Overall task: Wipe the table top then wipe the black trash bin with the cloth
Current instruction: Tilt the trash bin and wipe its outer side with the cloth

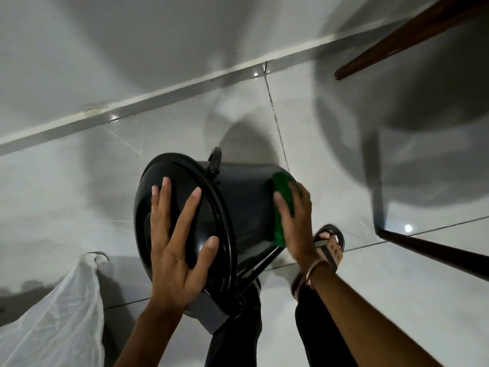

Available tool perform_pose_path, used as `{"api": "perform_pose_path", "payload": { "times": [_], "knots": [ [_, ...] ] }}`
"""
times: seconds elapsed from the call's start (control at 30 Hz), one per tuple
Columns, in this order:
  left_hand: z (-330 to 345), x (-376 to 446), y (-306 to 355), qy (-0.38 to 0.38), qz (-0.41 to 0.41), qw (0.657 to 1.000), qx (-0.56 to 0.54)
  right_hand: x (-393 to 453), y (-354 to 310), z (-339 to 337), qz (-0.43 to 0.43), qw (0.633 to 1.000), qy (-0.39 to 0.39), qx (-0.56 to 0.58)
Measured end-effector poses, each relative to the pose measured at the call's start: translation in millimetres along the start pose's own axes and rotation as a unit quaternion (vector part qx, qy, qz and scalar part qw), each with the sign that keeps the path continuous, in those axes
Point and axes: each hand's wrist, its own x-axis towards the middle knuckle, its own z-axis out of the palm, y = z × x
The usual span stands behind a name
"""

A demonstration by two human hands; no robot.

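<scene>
Tilting toward the person, the bin (246, 207) lies with its long axis running lid-to-base; left hand (177, 250) spread flat on the lid (169, 178), right hand (296, 221) pressing the cloth (281, 200) against the wall near the base.

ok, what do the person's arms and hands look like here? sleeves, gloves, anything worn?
Both forearms are bare as far as the frame shows, with no sleeves in view. No gloves on the left hand or the right hand. The right wrist carries thin bangle-like bands, pale and brownish. No rings or watch visible. Fingernails are short and unpainted.
</scene>
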Motion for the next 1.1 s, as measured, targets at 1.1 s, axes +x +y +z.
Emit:
{"api": "perform_pose_path", "payload": {
  "times": [1.1],
  "knots": [
    [73.7, 212.3, 101.3, -0.139, -0.002, 0.941, 0.308, 70.4, -136.9, -167.2, 0.087, 0.784, -0.044, 0.613]
  ]
}}
